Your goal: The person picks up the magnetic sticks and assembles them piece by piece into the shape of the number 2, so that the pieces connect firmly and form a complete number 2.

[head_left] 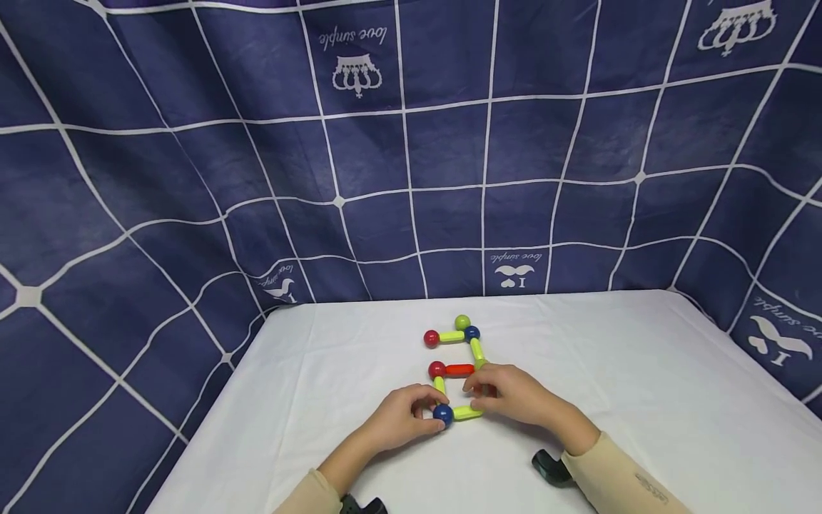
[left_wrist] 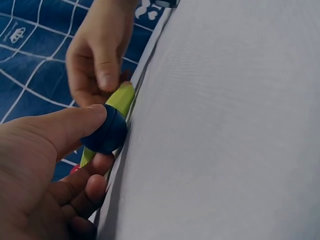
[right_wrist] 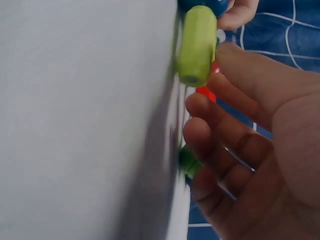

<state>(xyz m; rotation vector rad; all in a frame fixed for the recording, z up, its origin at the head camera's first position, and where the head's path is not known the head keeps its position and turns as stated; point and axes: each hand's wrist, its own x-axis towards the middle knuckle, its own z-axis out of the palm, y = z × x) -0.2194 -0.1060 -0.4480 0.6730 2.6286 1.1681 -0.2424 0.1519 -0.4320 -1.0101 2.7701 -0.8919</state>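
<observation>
My left hand (head_left: 403, 417) pinches a blue ball (head_left: 443, 414) between thumb and fingers. From that ball a yellow-green stick (head_left: 466, 412) runs rightward along the table, its far end bare in the right wrist view. Over this end hovers my right hand (head_left: 516, 392), fingers loosely bent, thumb tip at the stick; whether it touches is unclear. Another yellow-green stick (head_left: 439, 385) leads from the blue ball to a red ball (head_left: 437, 369). A red stick (head_left: 459, 370) joins that ball toward a green ball (head_left: 481, 365), partly covered by my right hand.
Farther back, a stick (head_left: 477, 350) rises to a second blue ball (head_left: 472, 333), which has a green ball (head_left: 462, 323) behind it. Another stick (head_left: 452, 336) connects it to a red ball (head_left: 432, 338). White cloth covers the table (head_left: 347, 357); a blue checked curtain (head_left: 443, 157) hangs behind.
</observation>
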